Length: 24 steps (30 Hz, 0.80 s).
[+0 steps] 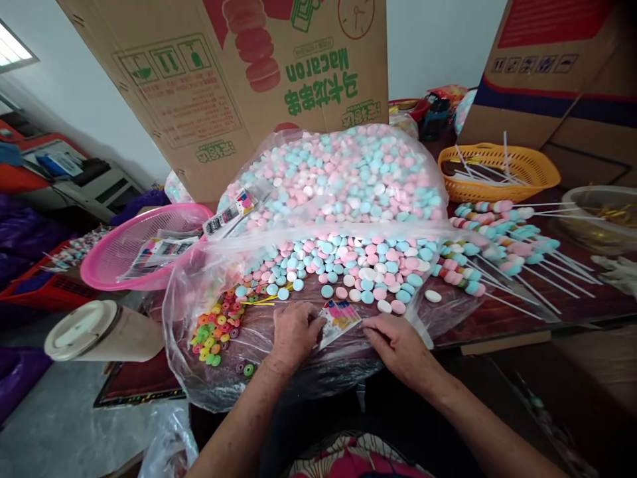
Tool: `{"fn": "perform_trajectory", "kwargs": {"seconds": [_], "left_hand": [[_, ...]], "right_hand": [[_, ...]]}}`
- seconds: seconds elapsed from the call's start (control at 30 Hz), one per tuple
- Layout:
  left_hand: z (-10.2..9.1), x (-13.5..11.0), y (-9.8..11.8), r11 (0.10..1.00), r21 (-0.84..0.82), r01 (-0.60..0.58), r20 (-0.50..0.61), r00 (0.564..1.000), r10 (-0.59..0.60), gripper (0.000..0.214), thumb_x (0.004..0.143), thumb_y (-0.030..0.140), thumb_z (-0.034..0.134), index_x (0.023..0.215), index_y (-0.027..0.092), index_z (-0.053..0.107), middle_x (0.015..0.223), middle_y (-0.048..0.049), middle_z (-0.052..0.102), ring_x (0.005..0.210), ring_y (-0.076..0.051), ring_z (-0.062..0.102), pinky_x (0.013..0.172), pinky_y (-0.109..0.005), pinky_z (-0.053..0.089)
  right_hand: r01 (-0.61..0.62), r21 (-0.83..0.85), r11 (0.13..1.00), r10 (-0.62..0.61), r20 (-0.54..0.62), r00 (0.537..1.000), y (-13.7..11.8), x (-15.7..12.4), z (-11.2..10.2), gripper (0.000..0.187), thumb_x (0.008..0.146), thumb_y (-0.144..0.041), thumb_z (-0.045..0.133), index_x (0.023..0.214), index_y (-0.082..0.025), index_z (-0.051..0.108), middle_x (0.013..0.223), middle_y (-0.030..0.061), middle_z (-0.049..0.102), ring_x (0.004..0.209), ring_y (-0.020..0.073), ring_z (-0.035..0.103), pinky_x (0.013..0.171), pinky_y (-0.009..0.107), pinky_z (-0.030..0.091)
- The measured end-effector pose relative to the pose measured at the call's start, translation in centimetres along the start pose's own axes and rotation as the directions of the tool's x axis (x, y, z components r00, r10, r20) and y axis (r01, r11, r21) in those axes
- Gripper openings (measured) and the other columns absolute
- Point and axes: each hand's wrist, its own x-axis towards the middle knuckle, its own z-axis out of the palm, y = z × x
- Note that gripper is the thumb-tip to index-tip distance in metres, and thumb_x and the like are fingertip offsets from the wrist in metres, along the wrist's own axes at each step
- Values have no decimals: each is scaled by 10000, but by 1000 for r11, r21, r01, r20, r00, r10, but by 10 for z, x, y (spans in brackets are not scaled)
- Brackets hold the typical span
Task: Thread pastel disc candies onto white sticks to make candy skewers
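Observation:
A small clear plastic bag with a colourful print lies low over the table between my two hands. My left hand is closed at its left edge, with the thumb along the bag. At the bag's right corner, the thumb and fingers of my right hand are pinched together; the exact contact is small. Just beyond the hands spread loose pink, blue and white candies on clear plastic sheeting. Fruit-coloured candy rings are heaped left of my left hand, near yellow twist ties.
A large candy bag stands before a carton. To the left are a pink basket with printed bags and a lidded cup. Candy skewers, a yellow basket and a clear tub occupy the right.

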Motion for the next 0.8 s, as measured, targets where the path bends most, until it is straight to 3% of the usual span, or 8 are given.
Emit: {"fn": "perform_trajectory", "kwargs": {"seconds": [0.13, 0.23, 0.3, 0.43, 0.5, 0.6, 0.73, 0.8], "left_hand": [[-7, -3, 6, 988, -98, -123, -84, 990, 115, 158, 865, 234, 543, 811, 226, 692, 831, -9, 732, 851, -176, 643, 898, -357, 396], [-20, -10, 25, 870, -295, -394, -237, 913, 333, 159, 874, 215, 532, 822, 218, 682, 860, -28, 736, 828, -164, 652, 861, -324, 438], [-27, -17, 39, 788, -402, -466, -245, 884, 397, 166, 875, 196, 515, 811, 201, 669, 842, -36, 723, 790, -155, 645, 769, -283, 468], [-30, -26, 57, 793, -564, -229, -18, 964, 266, 138, 839, 221, 558, 942, 180, 639, 760, -1, 667, 657, -124, 577, 606, -226, 446], [-28, -28, 58, 784, -613, -95, 110, 973, 205, 212, 788, 250, 621, 987, 176, 622, 731, 23, 625, 626, -112, 533, 559, -208, 417], [-26, -27, 58, 787, -617, 22, 214, 967, 140, 93, 749, 247, 638, 744, 158, 613, 600, 49, 522, 570, -99, 464, 524, -200, 368], [-30, -23, 63, 769, -640, 12, 256, 946, 199, 106, 736, 254, 628, 690, 160, 609, 640, 25, 582, 632, -125, 519, 589, -219, 413], [-31, -20, 63, 782, -619, -65, 190, 955, 230, 80, 725, 249, 632, 716, 170, 637, 688, 11, 627, 674, -143, 554, 638, -234, 444]], "right_hand": [[-44, 71, 996, 54, -139, 989, -6, -8, -4, 247, 890, -308, 443, 860, -188, 657, 826, 63, 678, 787, 193, 620, 712, 318, 488], [-56, 64, 996, 72, -291, 954, -18, -4, -14, 325, 824, -413, 538, 1024, -180, 645, 1054, 114, 659, 981, 245, 595, 842, 375, 477], [-56, 111, 992, 78, -204, 976, -28, -2, -19, 332, 808, -432, 552, 1009, -187, 651, 1023, 97, 668, 927, 234, 605, 799, 355, 490], [-108, 232, 967, 123, -49, 991, -43, -4, -23, 280, 871, -348, 453, 713, -185, 617, 612, 0, 594, 578, 139, 528, 543, 246, 427], [-131, 284, 950, 150, -49, 987, -44, -6, -23, 258, 853, -343, 486, 684, -183, 597, 592, -9, 574, 570, 132, 511, 535, 238, 409], [-193, 435, 880, 213, 1, 977, -42, -8, -25, 168, 807, -337, 561, 767, -184, 617, 681, -5, 607, 630, 135, 541, 580, 237, 433], [-159, 460, 874, 143, 71, 987, -44, -6, -28, 116, 790, -269, 545, 775, -179, 617, 734, 7, 600, 696, 141, 546, 634, 249, 425], [-115, 385, 916, 125, -2, 992, -44, -5, -26, 158, 798, -248, 502, 675, -176, 570, 672, 1, 557, 664, 133, 514, 610, 244, 393]]}}
